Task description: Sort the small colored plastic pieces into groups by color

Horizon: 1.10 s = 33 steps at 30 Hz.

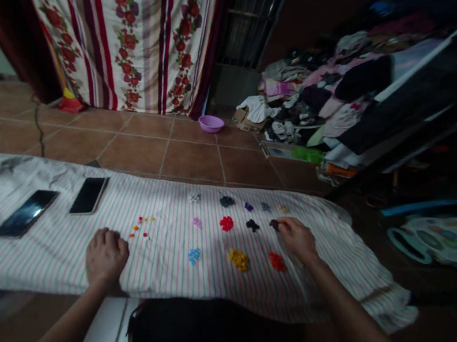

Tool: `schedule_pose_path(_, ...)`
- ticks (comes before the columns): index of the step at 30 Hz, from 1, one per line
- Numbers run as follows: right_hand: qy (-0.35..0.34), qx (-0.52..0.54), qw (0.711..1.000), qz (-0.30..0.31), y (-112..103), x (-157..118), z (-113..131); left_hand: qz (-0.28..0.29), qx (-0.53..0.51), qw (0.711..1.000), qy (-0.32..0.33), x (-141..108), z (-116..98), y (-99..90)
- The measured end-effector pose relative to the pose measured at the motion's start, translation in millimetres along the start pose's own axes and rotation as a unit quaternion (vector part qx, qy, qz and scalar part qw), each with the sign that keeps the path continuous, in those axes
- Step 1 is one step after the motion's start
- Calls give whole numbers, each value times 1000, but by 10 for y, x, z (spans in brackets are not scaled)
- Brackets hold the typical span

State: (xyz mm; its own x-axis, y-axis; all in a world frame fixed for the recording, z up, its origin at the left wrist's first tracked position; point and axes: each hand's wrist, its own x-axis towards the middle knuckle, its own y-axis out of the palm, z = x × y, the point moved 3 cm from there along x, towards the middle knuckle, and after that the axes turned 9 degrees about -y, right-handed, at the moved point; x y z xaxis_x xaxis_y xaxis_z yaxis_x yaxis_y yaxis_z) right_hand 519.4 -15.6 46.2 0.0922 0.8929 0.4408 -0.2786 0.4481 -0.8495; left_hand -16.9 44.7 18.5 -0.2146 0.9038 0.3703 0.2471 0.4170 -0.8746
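My right hand (297,236) reaches over the striped cloth (165,263), its thumb and forefinger pinched at a small dark brown pile (274,224). Around it lie an orange-red pile (276,261), a black pile (252,225), a yellow pile (239,260) and a red pile (226,224). My left hand (106,254) rests with curled fingers on the cloth at the left; what it holds, if anything, is hidden. Just right of it are scattered mixed small pieces (145,235). Light blue pieces (194,256) and pink pieces (197,221) sit mid-cloth.
Two phones, one larger (26,214) and one smaller (89,195), lie at the cloth's left. Dark grey (227,201), purple (248,207) and whitish pieces (195,197) line the far side. Beyond are a purple basin (211,123) and heaped clothes (312,93).
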Motion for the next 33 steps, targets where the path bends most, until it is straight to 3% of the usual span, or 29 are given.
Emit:
schedule_pose_path(7,-35,86,994,52,189,62,911,29,84,996,13,51,-15,-18)
schedule_pose_path(12,-118,157,975,102,415,139,1670,46,89,994,41,128,34,-24)
schedule_pose_path(17,-185,211,951,127,711,116,2280,40,61,996,57,160,118,-12)
schedule_pose_path(25,-206,245,925,204,1200,179,2994,23,28,998,45,119,167,-16)
schedule_pose_path(33,-151,157,947,235,1510,426,3506,32,-31,999,18,103,240,-7)
